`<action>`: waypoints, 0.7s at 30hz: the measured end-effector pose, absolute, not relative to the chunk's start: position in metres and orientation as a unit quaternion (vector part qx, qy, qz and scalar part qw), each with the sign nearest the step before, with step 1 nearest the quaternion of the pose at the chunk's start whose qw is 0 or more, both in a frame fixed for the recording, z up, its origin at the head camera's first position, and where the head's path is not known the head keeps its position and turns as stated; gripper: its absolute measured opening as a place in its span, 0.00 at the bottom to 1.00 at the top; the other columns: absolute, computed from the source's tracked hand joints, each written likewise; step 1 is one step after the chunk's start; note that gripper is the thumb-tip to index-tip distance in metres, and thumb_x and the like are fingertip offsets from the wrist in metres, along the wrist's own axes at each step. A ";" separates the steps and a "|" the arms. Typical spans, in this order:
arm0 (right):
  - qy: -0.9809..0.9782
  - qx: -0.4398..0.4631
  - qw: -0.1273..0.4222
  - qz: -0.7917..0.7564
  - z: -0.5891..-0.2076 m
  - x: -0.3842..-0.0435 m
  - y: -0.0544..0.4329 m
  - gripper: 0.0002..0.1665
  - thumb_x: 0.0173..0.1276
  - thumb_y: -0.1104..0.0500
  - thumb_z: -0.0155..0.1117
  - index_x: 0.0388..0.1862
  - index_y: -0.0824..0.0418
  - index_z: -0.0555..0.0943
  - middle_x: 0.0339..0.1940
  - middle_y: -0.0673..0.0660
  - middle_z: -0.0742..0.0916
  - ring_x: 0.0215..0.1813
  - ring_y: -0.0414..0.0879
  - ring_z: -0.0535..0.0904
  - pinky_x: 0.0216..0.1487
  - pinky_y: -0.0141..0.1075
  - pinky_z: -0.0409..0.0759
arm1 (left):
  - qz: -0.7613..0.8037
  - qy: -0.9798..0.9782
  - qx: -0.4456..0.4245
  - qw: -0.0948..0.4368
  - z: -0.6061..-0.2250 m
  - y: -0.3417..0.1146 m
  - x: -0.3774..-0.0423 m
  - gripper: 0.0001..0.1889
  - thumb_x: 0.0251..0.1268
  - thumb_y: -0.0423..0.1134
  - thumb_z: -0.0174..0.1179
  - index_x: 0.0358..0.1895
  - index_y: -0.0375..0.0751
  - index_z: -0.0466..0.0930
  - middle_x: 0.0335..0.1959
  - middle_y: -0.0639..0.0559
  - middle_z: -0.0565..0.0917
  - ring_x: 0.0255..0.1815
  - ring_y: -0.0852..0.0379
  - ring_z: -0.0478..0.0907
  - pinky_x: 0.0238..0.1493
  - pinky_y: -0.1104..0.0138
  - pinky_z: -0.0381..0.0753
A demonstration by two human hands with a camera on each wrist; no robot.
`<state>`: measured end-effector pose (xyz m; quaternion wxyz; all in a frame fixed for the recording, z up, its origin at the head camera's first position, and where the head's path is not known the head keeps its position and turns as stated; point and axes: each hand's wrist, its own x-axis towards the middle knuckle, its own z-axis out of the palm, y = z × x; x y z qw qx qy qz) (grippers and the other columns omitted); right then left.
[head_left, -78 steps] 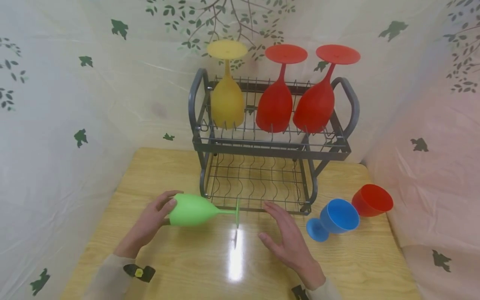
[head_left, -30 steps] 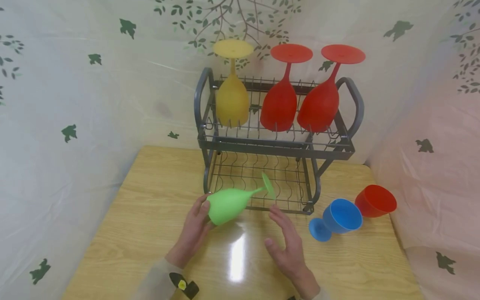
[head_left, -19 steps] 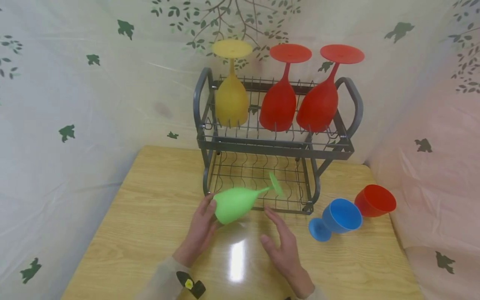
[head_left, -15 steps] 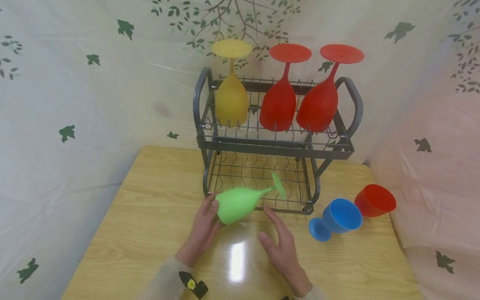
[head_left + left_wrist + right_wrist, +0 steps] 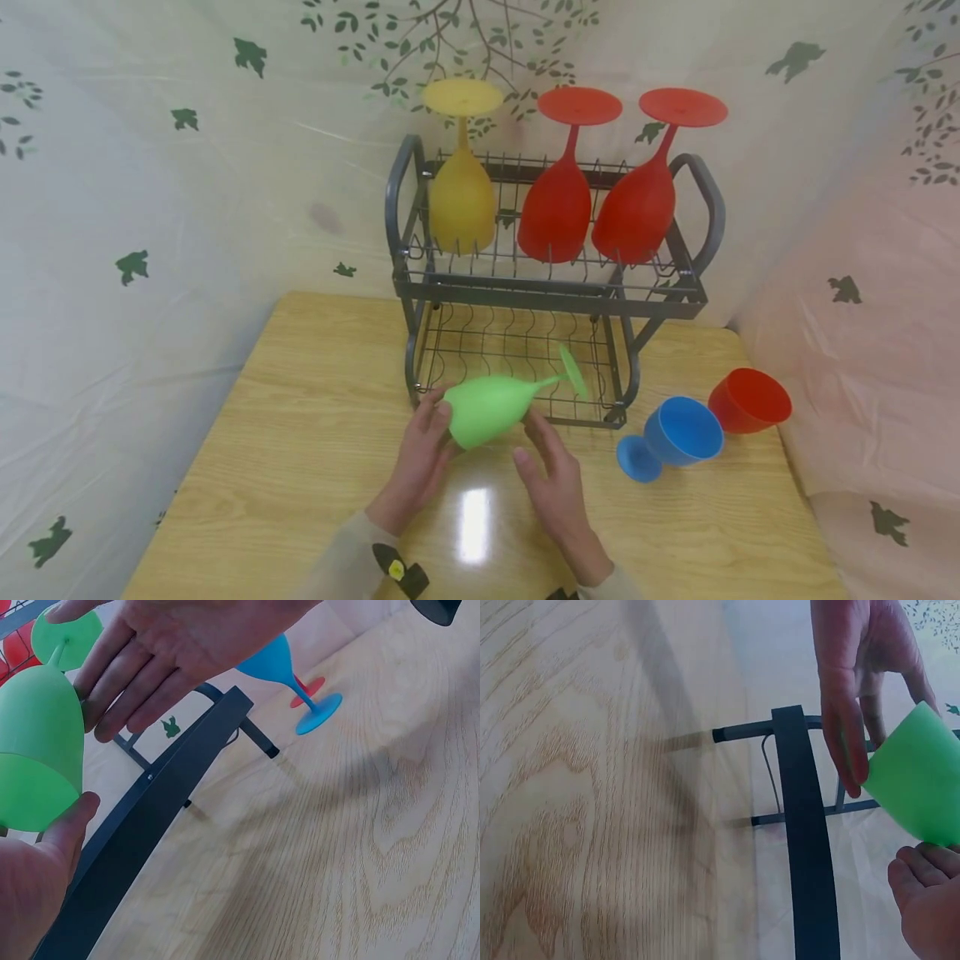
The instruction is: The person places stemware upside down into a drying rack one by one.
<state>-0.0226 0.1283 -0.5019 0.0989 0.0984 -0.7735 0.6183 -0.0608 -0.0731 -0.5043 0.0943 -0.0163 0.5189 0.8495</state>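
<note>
My left hand [image 5: 416, 458] grips a green plastic wine glass [image 5: 487, 408] by the rim end of its bowl. The glass lies nearly sideways above the table, its stem and foot pointing right and slightly up, in front of the rack's lower tier. In the left wrist view the thumb presses the bowl [image 5: 37, 727] near its rim. My right hand [image 5: 555, 483] is under the stem end, fingers extended; in the right wrist view its fingertips [image 5: 922, 859] meet the bowl's side or come very close to it.
A dark two-tier wire rack [image 5: 555, 292] stands at the back. Its upper tier bears an upside-down yellow glass [image 5: 462, 200] and two upside-down red glasses, one upright [image 5: 555, 212], one leaning [image 5: 637, 208]. At right on the wooden table [image 5: 300, 375] stand a blue goblet [image 5: 678, 433] and a red goblet [image 5: 750, 400].
My left hand has carried the green glass rightward, with its foot end now raised. My right hand has closed in on the bowl from below. The other glasses have stayed put.
</note>
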 end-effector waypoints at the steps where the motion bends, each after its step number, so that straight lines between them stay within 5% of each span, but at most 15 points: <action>1: -0.770 0.094 0.095 0.624 -0.502 -0.023 0.128 0.33 0.77 0.63 0.59 0.79 0.61 0.67 0.75 0.60 0.75 0.72 0.63 0.74 0.70 0.52 0.73 | 0.851 0.517 -0.013 0.094 -0.505 -0.072 -0.061 0.28 0.83 0.49 0.50 0.77 0.40 0.60 0.75 0.36 0.64 0.67 0.43 0.75 0.61 0.51 0.83; 11: -0.725 -0.003 0.065 0.686 -0.495 -0.027 0.126 0.34 0.77 0.58 0.64 0.77 0.66 0.66 0.73 0.64 0.77 0.72 0.59 0.75 0.67 0.37 0.77 | 0.852 0.514 0.011 0.097 -0.509 -0.063 -0.064 0.29 0.80 0.38 0.54 0.78 0.36 0.57 0.76 0.34 0.64 0.70 0.42 0.73 0.67 0.52 0.78; 21: -0.682 -0.050 0.066 0.727 -0.493 -0.033 0.127 0.39 0.73 0.60 0.70 0.76 0.68 0.64 0.72 0.65 0.77 0.71 0.57 0.76 0.64 0.34 0.79 | 0.806 0.585 0.018 0.088 -0.514 -0.053 -0.063 0.32 0.76 0.39 0.61 0.79 0.46 0.62 0.79 0.39 0.63 0.70 0.40 0.73 0.66 0.57 0.79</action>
